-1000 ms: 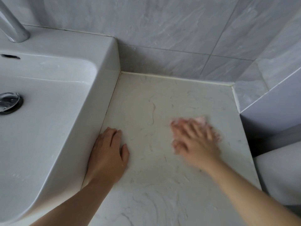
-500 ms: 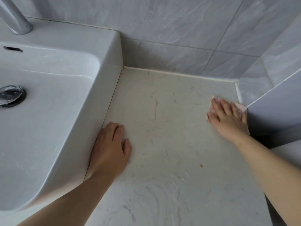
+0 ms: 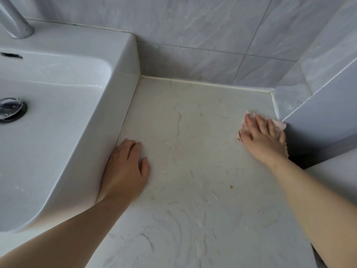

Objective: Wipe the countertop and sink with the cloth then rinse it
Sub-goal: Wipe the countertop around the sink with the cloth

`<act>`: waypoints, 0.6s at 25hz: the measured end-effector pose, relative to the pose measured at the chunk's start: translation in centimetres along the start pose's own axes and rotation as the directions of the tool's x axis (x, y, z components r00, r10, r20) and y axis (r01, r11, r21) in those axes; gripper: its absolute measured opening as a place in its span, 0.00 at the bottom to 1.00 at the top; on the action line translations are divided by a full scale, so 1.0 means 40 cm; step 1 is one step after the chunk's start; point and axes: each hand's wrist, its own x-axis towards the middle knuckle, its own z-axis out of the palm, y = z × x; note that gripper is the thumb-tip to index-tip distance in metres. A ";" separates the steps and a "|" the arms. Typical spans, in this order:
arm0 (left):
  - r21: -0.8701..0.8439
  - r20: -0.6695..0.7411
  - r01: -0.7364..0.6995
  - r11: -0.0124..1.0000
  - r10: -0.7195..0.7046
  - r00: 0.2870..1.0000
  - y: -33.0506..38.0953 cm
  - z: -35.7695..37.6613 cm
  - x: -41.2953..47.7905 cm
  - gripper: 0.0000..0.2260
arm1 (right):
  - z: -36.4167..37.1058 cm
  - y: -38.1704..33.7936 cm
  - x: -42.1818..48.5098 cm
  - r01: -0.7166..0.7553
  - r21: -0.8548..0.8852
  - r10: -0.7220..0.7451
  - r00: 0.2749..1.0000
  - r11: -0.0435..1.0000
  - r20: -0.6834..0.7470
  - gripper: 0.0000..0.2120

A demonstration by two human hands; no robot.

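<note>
Two flat, straight-fingered hands are noted: left hand [image 3: 125, 169] rested on the surface [image 3: 193, 142] beside the sink [image 3: 58, 151], right hand [image 3: 264, 138] pressed on the cloth [image 3: 279, 124], judged soft, limp, best bunched centrally.

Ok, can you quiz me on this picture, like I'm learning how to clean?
1. True or false: the right hand presses the pink cloth flat on the countertop, close to the far right corner.
2. Pick one. Where does the left hand rest?
A. on the countertop, right beside the sink
B. inside the basin
C. on the tap
3. Fill the gap: the small speck on the countertop, near the right forearm, is ____ in colour.

Key: 1 true; 2 A; 3 orange.
</note>
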 end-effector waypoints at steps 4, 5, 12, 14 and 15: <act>0.011 0.014 0.004 1.000 -0.005 1.000 -0.001 0.005 0.001 0.24 | 0.047 -0.001 -0.120 0.120 -0.059 -0.124 0.990 0.991 -0.071 0.26; 0.012 0.019 0.002 1.000 -0.003 1.000 -0.003 0.005 0.002 0.24 | 0.066 0.010 -0.198 0.198 -0.123 -0.211 0.972 0.972 -0.105 0.27; 0.007 0.013 0.002 1.000 -0.003 1.000 0.003 0.001 0.001 0.24 | 0.002 0.006 -0.023 0.006 0.001 -0.006 1.000 1.000 -0.011 0.26; 0.001 0.025 0.007 1.000 -0.007 1.000 0.002 0.000 0.001 0.24 | 0.028 -0.036 -0.044 0.037 -0.014 -0.037 0.999 0.999 -0.016 0.26; 0.002 0.026 0.004 1.000 -0.004 1.000 0.001 0.000 0.001 0.25 | 0.050 -0.043 -0.105 0.137 -0.074 -0.142 0.988 0.988 -0.067 0.27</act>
